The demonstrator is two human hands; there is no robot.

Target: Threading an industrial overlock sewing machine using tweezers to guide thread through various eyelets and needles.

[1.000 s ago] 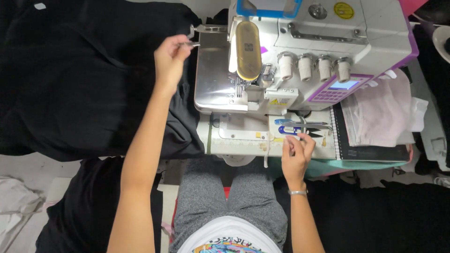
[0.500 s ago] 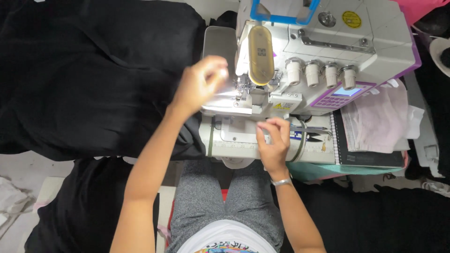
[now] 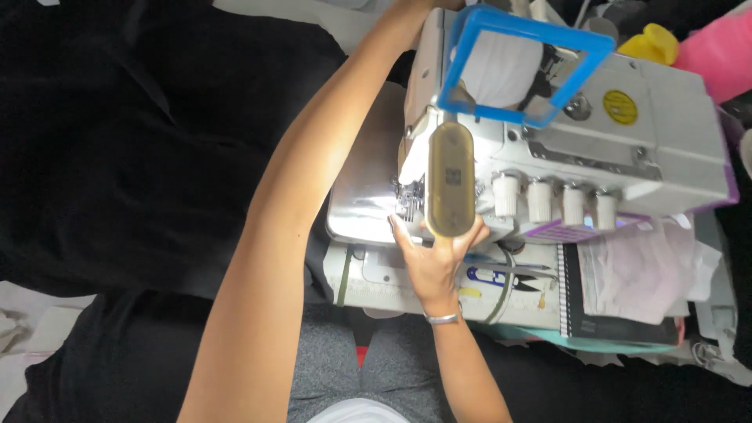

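My left arm stretches up across the black fabric (image 3: 117, 157) to the top of the white overlock sewing machine (image 3: 642, 149). My left hand (image 3: 419, 6) sits at the frame's upper edge behind the machine and is mostly cut off. My right hand (image 3: 435, 258) rests at the machine's front by the needle area, just under the yellow oval lamp (image 3: 450, 176). Its thumb and outer finger spread to either side of the lamp, and its other fingertips are hidden under it. A blue frame (image 3: 525, 66) sits on the machine's top.
Blue-handled snips (image 3: 489, 276) lie on the machine's front ledge right of my wrist. A spiral notebook (image 3: 619, 317) with pale pink cloth (image 3: 650, 270) on it lies further right. Several white knobs (image 3: 548, 200) line the machine's front. A shiny metal plate (image 3: 364, 196) adjoins the needle.
My head has come closer over the machine. My left hand went from the metal plate up behind the machine's top. My right hand left the snips and rose to the needle area.
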